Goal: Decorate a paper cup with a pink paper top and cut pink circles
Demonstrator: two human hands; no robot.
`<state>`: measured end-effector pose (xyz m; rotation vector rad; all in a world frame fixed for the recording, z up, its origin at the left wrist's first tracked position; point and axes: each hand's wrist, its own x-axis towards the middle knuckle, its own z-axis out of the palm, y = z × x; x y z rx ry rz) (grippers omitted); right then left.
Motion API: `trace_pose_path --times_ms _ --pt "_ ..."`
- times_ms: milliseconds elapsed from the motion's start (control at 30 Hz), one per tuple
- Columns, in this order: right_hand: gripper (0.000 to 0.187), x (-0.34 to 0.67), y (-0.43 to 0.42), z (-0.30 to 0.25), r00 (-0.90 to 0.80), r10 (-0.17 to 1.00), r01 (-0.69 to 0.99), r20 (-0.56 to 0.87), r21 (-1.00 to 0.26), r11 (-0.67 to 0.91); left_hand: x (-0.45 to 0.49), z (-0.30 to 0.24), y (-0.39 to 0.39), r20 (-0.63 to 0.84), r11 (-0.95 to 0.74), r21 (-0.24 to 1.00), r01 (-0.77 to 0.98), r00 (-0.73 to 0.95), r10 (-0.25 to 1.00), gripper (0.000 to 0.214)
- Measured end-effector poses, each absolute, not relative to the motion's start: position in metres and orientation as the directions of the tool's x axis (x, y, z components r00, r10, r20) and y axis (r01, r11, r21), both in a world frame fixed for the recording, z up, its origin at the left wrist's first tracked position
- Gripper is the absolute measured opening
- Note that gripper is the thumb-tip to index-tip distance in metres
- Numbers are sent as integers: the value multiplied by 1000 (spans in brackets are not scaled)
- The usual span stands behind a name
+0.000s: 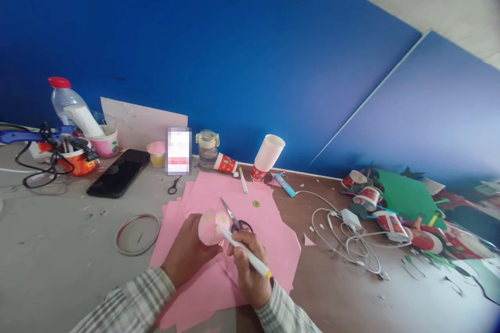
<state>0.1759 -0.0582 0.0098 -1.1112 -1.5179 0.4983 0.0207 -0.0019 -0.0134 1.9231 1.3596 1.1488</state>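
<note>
My left hand [186,251] is closed around a small pink paper cup [210,227] lying on its side, with pale yellow spots on it. My right hand [250,265] grips a white marker [244,251] with a yellow end, its tip touching the cup. Both hands hover over pink paper sheets [269,229] spread on the table. A pair of scissors [233,218] with black handles lies on the pink paper just beyond my right hand.
A black phone [119,172], a tape ring [137,234], small scissors [174,184], a glass jar [207,148], a stack of white cups [267,156], a white charger with cable [351,229], a water bottle [66,101] and decorated cups [369,197] surround the paper. Blue boards stand behind.
</note>
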Motion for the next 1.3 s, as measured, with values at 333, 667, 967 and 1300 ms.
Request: trace_pose_path --times_ms 333,667,967,1300 --pt "11 174 -59 12 81 859 352 506 -821 450 19 -15 0 363 -404 792 458 179 914 49" --pt "12 173 -60 14 79 854 352 514 -816 458 19 -13 -1 358 -400 797 453 180 916 47" --pt "12 173 -59 14 95 853 355 514 -818 454 19 -13 -1 351 -392 807 443 175 920 49" --pt "12 174 -61 13 97 853 341 513 -822 456 19 -15 0 349 -393 803 447 182 919 49"
